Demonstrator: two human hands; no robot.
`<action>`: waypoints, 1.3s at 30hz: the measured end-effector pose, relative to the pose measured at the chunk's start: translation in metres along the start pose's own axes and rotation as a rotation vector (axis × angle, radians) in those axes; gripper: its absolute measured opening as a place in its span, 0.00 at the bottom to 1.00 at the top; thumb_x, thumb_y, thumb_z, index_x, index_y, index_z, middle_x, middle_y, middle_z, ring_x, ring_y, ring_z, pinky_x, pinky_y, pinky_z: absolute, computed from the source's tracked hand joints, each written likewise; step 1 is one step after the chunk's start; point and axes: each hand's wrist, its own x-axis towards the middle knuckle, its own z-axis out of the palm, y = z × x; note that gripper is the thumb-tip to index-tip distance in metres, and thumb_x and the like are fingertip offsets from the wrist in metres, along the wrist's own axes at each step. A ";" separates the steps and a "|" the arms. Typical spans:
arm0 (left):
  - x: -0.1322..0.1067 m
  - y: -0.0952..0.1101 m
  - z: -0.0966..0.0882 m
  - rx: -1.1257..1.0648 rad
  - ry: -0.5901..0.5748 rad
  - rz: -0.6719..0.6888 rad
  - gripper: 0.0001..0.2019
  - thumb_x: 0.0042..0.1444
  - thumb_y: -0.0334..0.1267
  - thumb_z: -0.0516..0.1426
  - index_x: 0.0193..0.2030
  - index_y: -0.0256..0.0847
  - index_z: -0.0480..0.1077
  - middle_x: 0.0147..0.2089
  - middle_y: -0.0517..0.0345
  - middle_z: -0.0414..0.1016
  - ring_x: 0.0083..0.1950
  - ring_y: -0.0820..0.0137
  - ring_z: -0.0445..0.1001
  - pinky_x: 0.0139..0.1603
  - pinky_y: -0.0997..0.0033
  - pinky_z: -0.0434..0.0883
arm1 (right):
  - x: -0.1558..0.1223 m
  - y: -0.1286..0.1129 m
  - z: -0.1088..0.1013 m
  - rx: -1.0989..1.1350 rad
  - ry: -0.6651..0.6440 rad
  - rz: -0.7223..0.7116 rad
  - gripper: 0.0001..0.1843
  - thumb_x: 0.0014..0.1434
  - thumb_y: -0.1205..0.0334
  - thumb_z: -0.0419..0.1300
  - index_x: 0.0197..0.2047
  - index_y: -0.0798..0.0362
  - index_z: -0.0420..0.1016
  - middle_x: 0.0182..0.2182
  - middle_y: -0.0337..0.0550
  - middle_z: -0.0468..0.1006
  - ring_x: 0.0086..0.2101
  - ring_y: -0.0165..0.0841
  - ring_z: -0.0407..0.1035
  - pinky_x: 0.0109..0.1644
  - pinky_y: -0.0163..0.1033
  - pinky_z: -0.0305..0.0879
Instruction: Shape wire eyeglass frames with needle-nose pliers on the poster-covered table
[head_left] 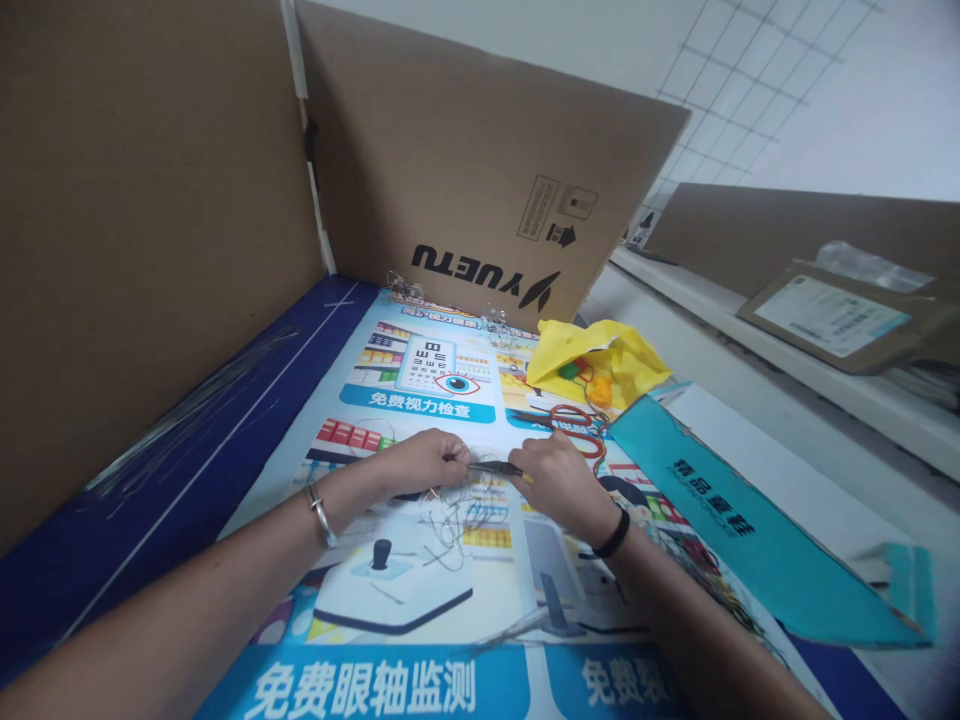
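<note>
My left hand [420,462], with a silver bangle on its wrist, rests on a printed poster [420,560] and pinches thin metal wire [450,510] at its fingertips. My right hand [559,478], with a black band on its wrist, is closed round small dark pliers [495,467] whose tips meet the left fingertips. Loose loops of the thin wire lie on the poster just below both hands.
Tall cardboard walls [150,230] stand at the left and back. A yellow bag [600,360] with small coloured items lies behind the hands. A teal box [750,520] sits at the right. Loose wires [187,410] lie along the left wall; a parcel [832,315] rests on a shelf.
</note>
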 end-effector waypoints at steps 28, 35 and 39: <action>0.004 -0.010 0.005 0.114 0.086 -0.031 0.05 0.47 0.36 0.52 0.25 0.39 0.65 0.16 0.64 0.63 0.15 0.74 0.65 0.12 0.80 0.53 | -0.005 -0.016 -0.020 0.096 -0.195 0.192 0.16 0.61 0.52 0.50 0.32 0.51 0.73 0.31 0.41 0.78 0.32 0.32 0.71 0.32 0.35 0.50; 0.003 -0.006 0.002 -0.059 0.012 0.012 0.04 0.46 0.34 0.53 0.22 0.38 0.63 0.15 0.67 0.61 0.16 0.78 0.63 0.16 0.80 0.59 | -0.005 -0.014 -0.021 0.125 -0.216 0.167 0.17 0.62 0.51 0.48 0.34 0.51 0.73 0.31 0.42 0.77 0.32 0.32 0.69 0.34 0.35 0.49; 0.002 -0.004 0.000 -0.111 -0.029 0.000 0.04 0.46 0.33 0.55 0.23 0.38 0.65 0.14 0.68 0.61 0.15 0.79 0.61 0.17 0.80 0.60 | -0.004 -0.006 -0.015 0.077 -0.127 0.073 0.13 0.61 0.54 0.52 0.34 0.52 0.72 0.31 0.42 0.75 0.33 0.33 0.67 0.38 0.37 0.48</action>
